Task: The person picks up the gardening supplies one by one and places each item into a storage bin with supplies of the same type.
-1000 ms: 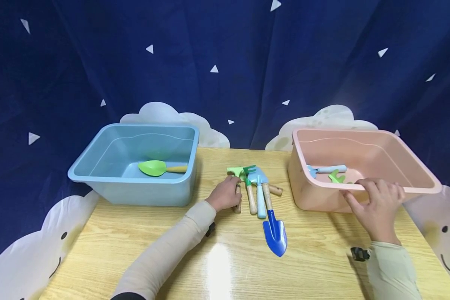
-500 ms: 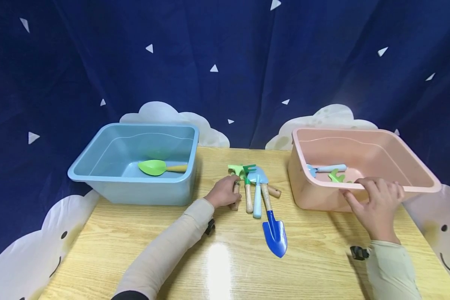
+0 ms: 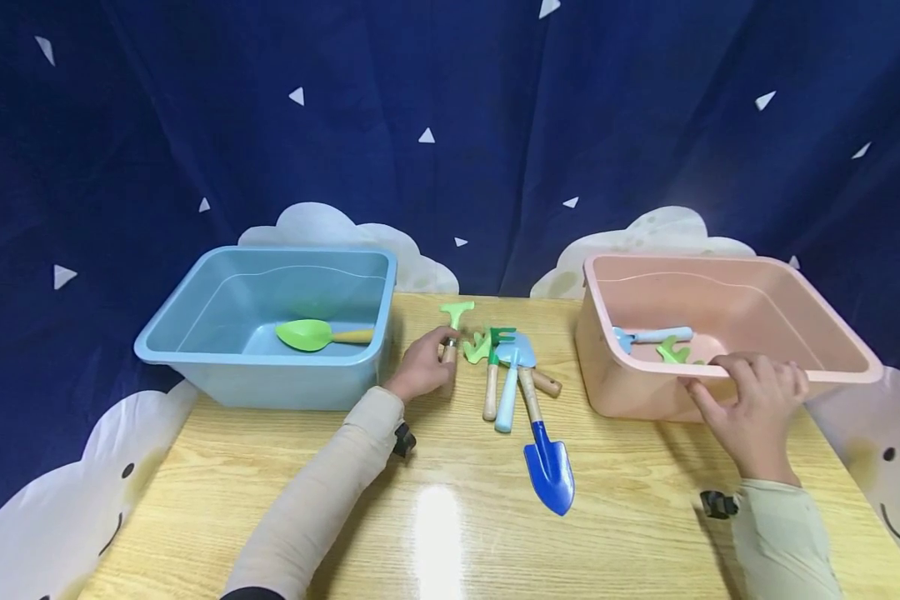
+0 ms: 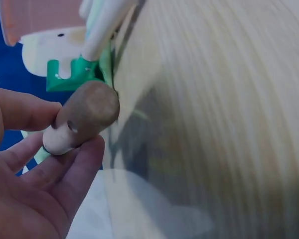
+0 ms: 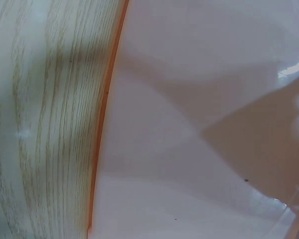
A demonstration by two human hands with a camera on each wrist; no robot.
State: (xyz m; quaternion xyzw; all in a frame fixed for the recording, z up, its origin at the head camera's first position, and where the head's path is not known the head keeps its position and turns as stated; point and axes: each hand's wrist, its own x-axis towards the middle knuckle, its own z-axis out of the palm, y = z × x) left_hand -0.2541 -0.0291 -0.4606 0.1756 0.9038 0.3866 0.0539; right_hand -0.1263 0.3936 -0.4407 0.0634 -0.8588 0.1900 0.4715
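Note:
My left hand (image 3: pixel 423 364) pinches the wooden handle (image 4: pixel 87 112) of a small toy rake, whose light-green head (image 3: pixel 457 310) points toward the curtain. In the left wrist view the thumb and fingers are on opposite sides of the handle, near its rounded end. Beside it on the table lie a light-green claw head (image 3: pixel 477 347), a dark-green fork (image 3: pixel 491 387), a light-blue shovel (image 3: pixel 507 400) and a blue trowel (image 3: pixel 551 471). With fingers curled over the front rim and thumb outside, my right hand (image 3: pixel 761 417) grips the pink tub (image 3: pixel 630 392).
On the left stands a blue tub (image 3: pixel 270 383) holding a green scoop (image 3: pixel 307 335). Inside the pink tub lie a light-blue tool (image 3: pixel 660 336) and a light-green piece (image 3: pixel 672 352). Another wooden handle (image 3: pixel 546 382) sticks out from the pile. A dark-blue curtain (image 3: pixel 480 167) hangs behind.
My left hand has drawn the rake leftward and back, out of the pile, uncovering the light-green claw head. The dark-green fork and light-blue shovel handles have shifted left. The right hand stays put.

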